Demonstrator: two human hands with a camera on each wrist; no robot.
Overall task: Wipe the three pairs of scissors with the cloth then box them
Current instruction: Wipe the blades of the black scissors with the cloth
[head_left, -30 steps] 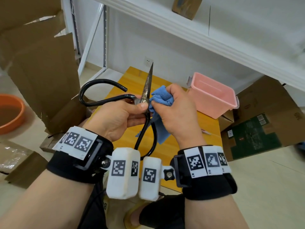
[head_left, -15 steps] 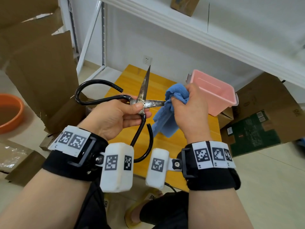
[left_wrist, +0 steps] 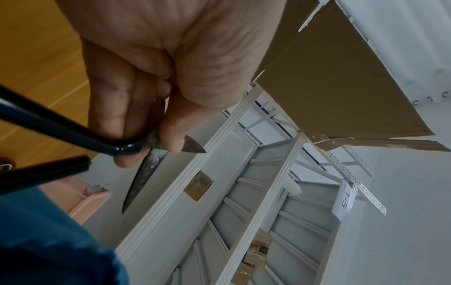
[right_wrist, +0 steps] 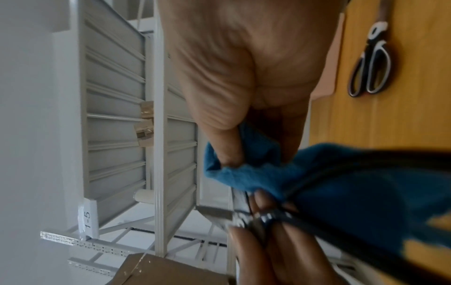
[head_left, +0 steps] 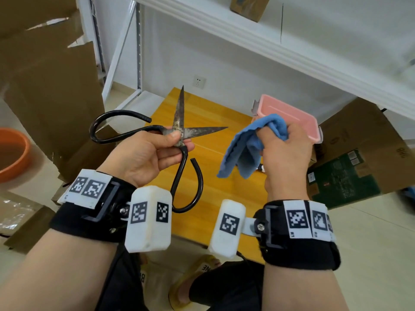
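Where it wrapped the blade: cloth [head_left: 249, 149] in right hand's [head_left: 285, 158] grip, now apart from left-hand-pinched [head_left: 146, 158] scissors [head_left: 179, 135].

Spread scissor blades [head_left: 179, 122] bar the gap before the pink box [head_left: 292, 115].

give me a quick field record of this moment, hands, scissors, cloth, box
left hand: left hand pinches the black-handled scissors at the pivot
scissors state: blades spread wide, rusty, held above the wooden table
right hand: right hand grips the blue cloth, clear of the blades
box: pink box at the table's far right
other scissors: black-and-white pair lying on the table
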